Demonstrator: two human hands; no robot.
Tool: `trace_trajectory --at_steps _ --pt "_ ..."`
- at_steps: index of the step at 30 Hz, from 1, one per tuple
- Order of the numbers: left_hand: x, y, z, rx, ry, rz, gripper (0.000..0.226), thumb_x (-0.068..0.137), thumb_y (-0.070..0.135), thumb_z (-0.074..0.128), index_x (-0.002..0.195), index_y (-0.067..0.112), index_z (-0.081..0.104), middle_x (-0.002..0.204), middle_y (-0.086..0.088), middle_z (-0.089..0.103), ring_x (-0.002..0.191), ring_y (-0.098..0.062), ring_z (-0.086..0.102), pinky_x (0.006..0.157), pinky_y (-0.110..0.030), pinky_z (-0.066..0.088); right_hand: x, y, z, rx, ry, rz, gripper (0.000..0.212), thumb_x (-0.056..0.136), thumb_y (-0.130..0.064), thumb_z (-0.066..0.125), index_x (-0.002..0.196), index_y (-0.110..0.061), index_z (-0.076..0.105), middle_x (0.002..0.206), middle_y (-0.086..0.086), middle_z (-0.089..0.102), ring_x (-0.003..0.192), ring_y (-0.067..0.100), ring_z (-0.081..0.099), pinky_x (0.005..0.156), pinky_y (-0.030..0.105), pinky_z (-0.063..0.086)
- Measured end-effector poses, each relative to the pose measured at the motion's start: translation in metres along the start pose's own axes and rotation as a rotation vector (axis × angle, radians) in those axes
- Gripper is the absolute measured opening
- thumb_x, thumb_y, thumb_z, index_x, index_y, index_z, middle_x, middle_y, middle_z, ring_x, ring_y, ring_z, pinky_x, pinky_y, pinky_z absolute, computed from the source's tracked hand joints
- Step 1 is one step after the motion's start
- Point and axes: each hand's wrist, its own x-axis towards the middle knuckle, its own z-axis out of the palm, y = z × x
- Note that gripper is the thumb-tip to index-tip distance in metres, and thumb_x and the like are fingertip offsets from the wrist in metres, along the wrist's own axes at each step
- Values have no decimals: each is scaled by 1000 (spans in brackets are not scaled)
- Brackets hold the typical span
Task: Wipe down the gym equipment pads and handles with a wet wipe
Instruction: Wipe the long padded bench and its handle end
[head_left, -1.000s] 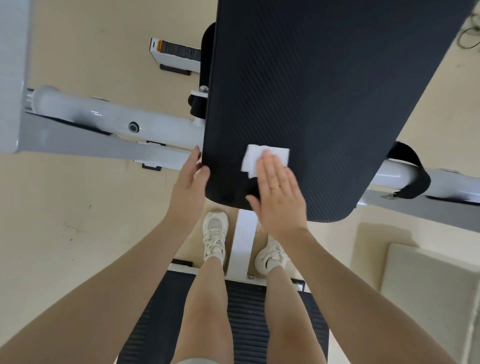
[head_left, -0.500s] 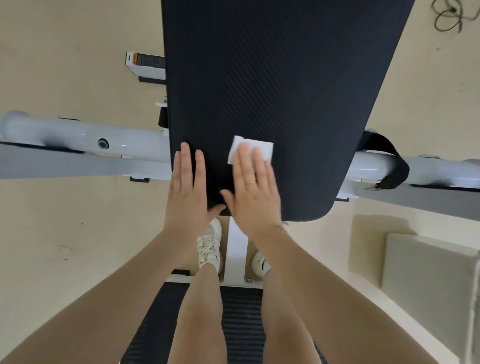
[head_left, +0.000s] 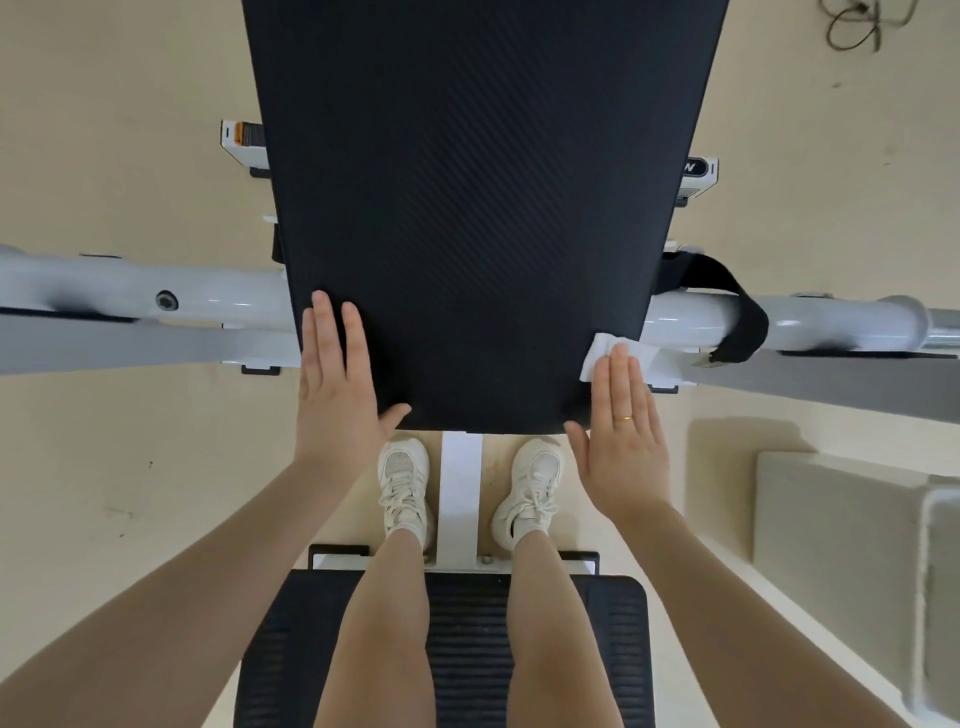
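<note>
Wet wipe (head_left: 615, 351), white and folded, lies at the pad's 4 o'clock corner, pressed flat under the fingertips of our right hand (head_left: 621, 447), which is spread open with fingers straight, a gold ring on one finger, nothing gripped. From the head view we log the black textured pad (head_left: 478, 218) filling the frame from 12 o'clock to centre, and our left hand (head_left: 337, 384), likewise flat and open, resting palm-down on the pad's 8 o'clock corner with the thumb along its near edge. White frame tubes (head_left: 218, 304) run out at 9 and 3 o'clock, a black strap (head_left: 740, 312) looped over the 3 o'clock one.
</note>
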Motion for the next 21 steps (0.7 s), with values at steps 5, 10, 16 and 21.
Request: trace_trajectory --at_steps 5,10,16,21 --pt "1 -5 2 -50 13 23 108 70 24 78 146 -2 7 154 -25 -1 142 -41 0 114 -43 7 -1 -52 22 -33 -7 -363 66 93 -40 28 147 -6 11 154 8 8 142 24 10 116 37 2" --pt "1 -10 1 -140 33 48 89 76 6 64 147 0 10 155 -22 -3 143 -38 -2 113 -39 6 0 -111 39 -94 -22 -506 67 94 -44 20 148 -9 2 155 5 0 143 16 -2 117 35 -6" --pt "-1 1 -4 -113 39 60 91 77 10 66 147 3 9 155 -23 -3 143 -39 -1 114 -46 11 -4 -63 34 -72 -3 -329 65 96 -42 22 149 -10 2 156 3 -7 144 18 -14 117 34 -4" --pt "7 25 -8 -101 22 61 93 78 22 70 148 5 9 155 -22 -1 142 -40 4 111 -44 12 -4 2 15 -56 33 -231 64 98 -43 23 148 -8 5 156 8 9 145 19 -3 118 35 5"
